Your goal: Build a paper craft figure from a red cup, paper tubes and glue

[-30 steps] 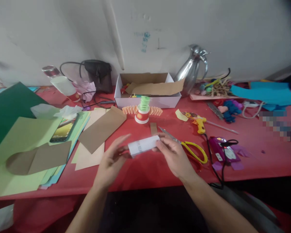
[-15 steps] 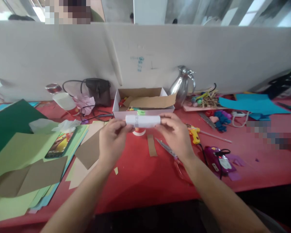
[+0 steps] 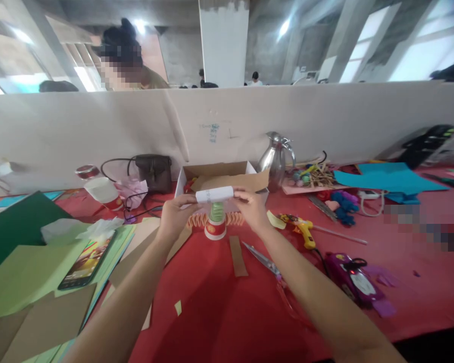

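My left hand pinches one end of a white paper roll with faint print on it. At its other end, the fingers of my right hand are closed on it. Held level, the roll is just above a green folded paper piece; whether they touch I cannot tell. That piece stands on an upside-down red and white paper cup. Orange pleated paper strips stick out to both sides of it, partly behind my hands.
Scissors, a brown card strip and a yellow glue gun lie on the red table. An open box and a steel jug stand behind. Paper sheets and a phone lie left.
My view has tilted up, showing more of the room beyond the partition. Both hands have moved the roll farther away, over the cup, whose green top and orange strips now show.
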Tool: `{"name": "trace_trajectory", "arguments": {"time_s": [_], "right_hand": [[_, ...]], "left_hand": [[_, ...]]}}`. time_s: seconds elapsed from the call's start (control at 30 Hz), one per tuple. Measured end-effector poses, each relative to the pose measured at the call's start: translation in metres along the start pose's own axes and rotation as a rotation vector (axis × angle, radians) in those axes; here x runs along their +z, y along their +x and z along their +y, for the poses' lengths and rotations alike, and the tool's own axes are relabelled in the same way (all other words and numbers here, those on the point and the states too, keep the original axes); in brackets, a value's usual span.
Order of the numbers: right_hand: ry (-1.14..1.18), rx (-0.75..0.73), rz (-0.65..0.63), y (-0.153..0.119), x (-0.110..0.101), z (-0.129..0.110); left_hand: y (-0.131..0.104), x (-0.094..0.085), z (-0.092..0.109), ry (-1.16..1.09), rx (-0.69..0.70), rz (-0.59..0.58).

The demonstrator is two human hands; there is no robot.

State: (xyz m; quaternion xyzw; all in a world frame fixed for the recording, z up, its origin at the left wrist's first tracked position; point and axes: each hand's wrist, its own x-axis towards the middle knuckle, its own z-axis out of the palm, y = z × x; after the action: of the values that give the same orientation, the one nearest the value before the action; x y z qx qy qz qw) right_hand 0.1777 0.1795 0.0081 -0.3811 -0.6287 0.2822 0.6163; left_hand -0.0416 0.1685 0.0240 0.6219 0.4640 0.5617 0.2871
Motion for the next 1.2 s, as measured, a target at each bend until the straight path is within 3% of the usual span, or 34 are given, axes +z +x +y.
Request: {"name": "trace_trajectory", "arguments": {"time_s": [0.23,0.63,0.97,1.1,1.2], "right_hand": [[0.006,0.012,-0.012,-0.014,0.000,0.008],[0.023,0.058,-0.060,-0.018,0.002,0.005],[0.076,0.034,-0.075,-0.018,0.004,-0.002],[0.094,-0.002,-0.064,-0.013,0.003,-0.009],[0.100,-0.022,-0.036,-0.015,0.000,-0.029]], "left_hand": [[-0.009,0.001,-0.020,-0.014,0.008,0.053],[-0.011,-0.003,-0.023,0.092,0.103,0.081],[-0.013,-0.005,-0.010,0.131,0.111,0.089],[-0.013,-0.002,0.006,0.103,0.138,0.110],[-0.023,0.000,0.024,0.065,0.161,0.119]]}}
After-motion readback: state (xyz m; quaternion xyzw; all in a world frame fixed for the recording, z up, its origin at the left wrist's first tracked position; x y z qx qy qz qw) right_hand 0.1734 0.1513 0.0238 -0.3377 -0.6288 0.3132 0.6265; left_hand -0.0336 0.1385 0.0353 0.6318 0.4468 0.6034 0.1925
